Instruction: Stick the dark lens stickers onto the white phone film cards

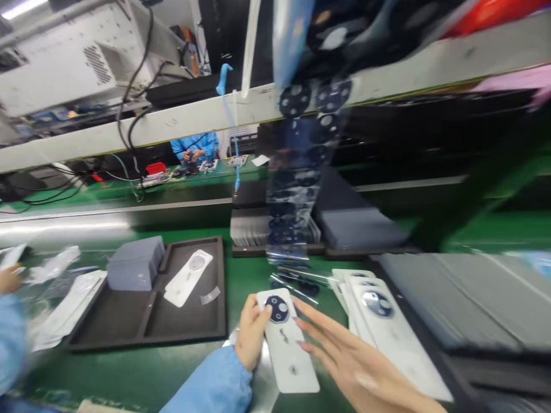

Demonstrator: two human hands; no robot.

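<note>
The green table (pixel 189 358) bore a black tray (pixel 116 321) at left and a stack of white panels (pixel 404 344) at right. Between them, the left fingers (pixel 266 314) gripped a white panel with a dark round patch (pixel 293 358) by its upper left edge, while the right fingers (pixel 305 328), extended and loosely spread, lay along its right edge, clasping nothing.

My left hand (pixel 252 332) is showing from a light-blue sleeve (pixel 215 381); the white panel (pixel 293 358) is bearing a dark-blue disc (pixel 276 309) and black markings (pixel 284 336). The tabletop (pixel 189 367) is gleaming green beneath a black tray (pixel 185 334).
</note>
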